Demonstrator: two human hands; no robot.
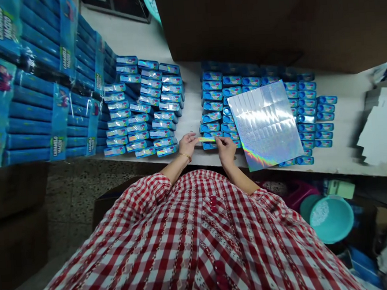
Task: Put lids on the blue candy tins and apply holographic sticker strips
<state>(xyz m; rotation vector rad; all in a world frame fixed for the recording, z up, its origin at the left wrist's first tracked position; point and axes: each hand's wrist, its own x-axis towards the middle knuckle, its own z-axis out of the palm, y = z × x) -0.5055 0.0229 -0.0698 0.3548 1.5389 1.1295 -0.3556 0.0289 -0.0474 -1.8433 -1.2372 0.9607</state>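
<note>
A narrow shiny rainbow-coloured sticker strip is stretched level between my two hands, just over the front of the blue boxes. My left hand pinches its left end. The fingers of my right hand close on the other end. Right under the strip lies a small blue box in a column of similar ones. To the right of my right hand, a large silver holographic sheet rests tilted across the boxes. Left of my left hand stand rows of blue boxes with shiny strips on their faces.
Tall stacks of wrapped blue packs stand at the left. A big dark brown box overhangs the white table at the back. White paper pieces lie far right. Below the table edge, a turquoise basin holds white bits.
</note>
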